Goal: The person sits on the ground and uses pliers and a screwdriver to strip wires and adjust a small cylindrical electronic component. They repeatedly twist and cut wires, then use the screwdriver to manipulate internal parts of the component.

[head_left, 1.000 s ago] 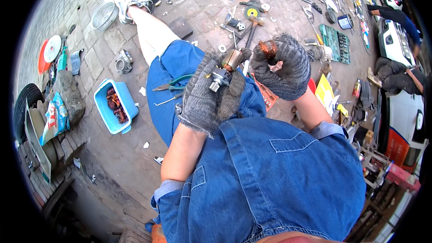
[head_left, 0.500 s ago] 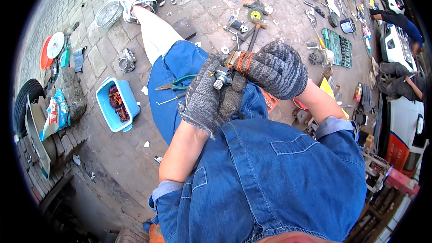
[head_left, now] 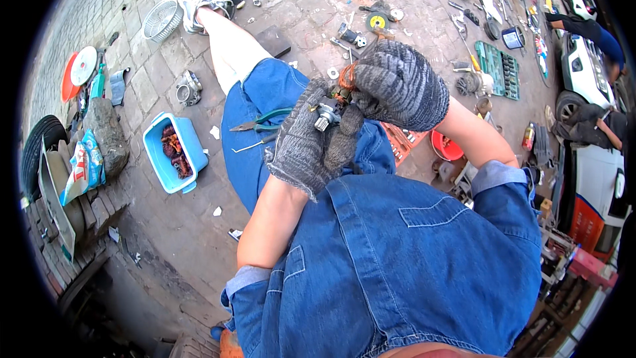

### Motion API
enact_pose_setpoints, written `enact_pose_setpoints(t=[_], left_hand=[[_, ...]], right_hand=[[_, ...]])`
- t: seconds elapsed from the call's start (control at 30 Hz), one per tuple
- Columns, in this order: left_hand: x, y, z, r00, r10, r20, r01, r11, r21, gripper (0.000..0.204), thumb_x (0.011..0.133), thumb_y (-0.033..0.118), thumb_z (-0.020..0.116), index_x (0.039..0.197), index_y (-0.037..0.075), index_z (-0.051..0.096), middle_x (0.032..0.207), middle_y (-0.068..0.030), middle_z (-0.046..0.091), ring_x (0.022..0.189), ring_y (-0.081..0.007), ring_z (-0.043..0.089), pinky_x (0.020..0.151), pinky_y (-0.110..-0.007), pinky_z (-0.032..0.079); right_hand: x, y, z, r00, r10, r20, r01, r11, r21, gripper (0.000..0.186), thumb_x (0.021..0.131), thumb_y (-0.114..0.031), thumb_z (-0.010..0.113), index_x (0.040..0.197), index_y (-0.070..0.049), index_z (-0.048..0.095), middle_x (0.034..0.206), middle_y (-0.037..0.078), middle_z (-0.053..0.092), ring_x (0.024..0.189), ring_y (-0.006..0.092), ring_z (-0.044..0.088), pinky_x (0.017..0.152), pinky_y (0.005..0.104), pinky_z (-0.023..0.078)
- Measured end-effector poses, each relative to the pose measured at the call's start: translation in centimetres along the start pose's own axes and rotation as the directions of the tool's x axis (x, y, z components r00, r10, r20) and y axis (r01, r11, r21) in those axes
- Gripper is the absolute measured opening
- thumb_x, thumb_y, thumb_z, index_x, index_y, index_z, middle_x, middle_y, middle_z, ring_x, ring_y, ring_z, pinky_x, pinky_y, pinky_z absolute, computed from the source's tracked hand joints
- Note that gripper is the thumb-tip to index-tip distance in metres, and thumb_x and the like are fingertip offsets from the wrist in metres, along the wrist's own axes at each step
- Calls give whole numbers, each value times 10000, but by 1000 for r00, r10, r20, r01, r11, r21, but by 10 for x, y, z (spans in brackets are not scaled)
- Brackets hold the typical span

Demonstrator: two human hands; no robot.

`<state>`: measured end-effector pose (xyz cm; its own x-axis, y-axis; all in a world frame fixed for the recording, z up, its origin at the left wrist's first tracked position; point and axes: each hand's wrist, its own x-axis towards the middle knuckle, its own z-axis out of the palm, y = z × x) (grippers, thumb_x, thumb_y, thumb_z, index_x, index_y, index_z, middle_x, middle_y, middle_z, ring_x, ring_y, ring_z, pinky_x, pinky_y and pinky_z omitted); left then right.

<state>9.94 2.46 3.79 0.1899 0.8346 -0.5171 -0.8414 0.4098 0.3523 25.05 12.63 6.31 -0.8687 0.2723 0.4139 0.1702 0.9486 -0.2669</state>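
Note:
Both my hands wear grey knitted gloves and meet above my lap. My left hand [head_left: 305, 139] is closed round a metal motor part with a toothed shaft end [head_left: 325, 119], which sticks out toward me. Against its far side my right hand [head_left: 401, 86] is closed on a bundle of copper-coloured wire [head_left: 347, 77]; its fingertips are partly hidden. Teal-handled pliers [head_left: 262, 122] and a thin hooked pick [head_left: 255, 143] lie on my denim-covered thigh, just left of my left hand.
A blue basin [head_left: 150, 152] holding reddish-brown coils stands left. A white basket [head_left: 161, 21] is by my shoes. Ahead lie a yellow-centred disc [head_left: 377, 22] and loose parts. A green socket case [head_left: 498, 69] and red bowl [head_left: 448, 146] are right. Another person [head_left: 589, 116] is by parked cars.
My right hand has shifted slightly up and away with the copper wire, and now covers most of the hammer on the ground. My left hand keeps its hold on the motor part.

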Motion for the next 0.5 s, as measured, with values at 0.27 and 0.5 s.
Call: enact_pose_setpoints(t=[0.27, 0.5], left_hand=[[-1, -4, 0, 999, -21, 46, 27, 992, -122, 321, 938, 310, 434, 1061, 25, 518, 735, -96, 573, 536, -160, 547, 460, -249, 468], [-1, -4, -3, 925, 323, 199, -369, 888, 273, 391, 949, 293, 441, 1194, -9, 488, 995, -96, 600, 900, -147, 582, 794, -270, 486]], right_hand=[[-2, -5, 0, 992, 78, -99, -69, 993, 92, 388, 663, -154, 676, 1029, -68, 578, 910, 114, 593, 839, 300, 544, 767, 405, 437], [-16, -14, 12, 884, 453, -119, -360, 820, 444, 276, 780, -95, 626, 1033, -12, 553, 920, 132, 588, 811, 273, 606, 719, 340, 489]])
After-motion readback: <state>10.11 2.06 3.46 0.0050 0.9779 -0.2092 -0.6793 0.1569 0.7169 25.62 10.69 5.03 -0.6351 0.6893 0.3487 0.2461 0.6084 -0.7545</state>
